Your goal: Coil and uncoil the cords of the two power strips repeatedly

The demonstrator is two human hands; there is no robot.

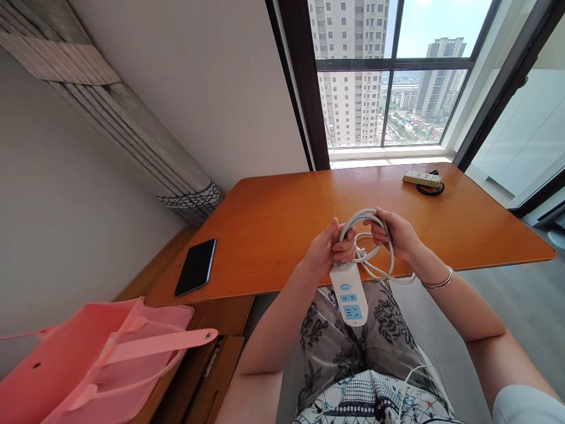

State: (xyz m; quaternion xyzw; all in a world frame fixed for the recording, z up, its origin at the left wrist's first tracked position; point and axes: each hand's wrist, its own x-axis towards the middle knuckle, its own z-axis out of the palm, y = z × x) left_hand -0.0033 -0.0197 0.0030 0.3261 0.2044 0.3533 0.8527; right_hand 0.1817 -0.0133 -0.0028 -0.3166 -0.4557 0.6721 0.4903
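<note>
A white power strip point(348, 294) with blue socket faces hangs tilted over my lap, just past the table's near edge. Its white cord point(366, 213) is gathered in loose loops above it. My left hand point(329, 247) is closed round the cord close to the strip's upper end. On the other side of the loops, my right hand point(392, 232) grips the coiled cord between thumb and fingers. Some loops dangle between and below both hands. Part of the left hand's grip is hidden behind the cord.
A brown wooden table point(273, 235) stretches ahead. On it lie a dark tablet point(195, 268) at the left and another power strip point(422, 178) with a black cord at the far right. A pink bag point(101, 365) stands at lower left. Beyond the table is a window point(391, 65).
</note>
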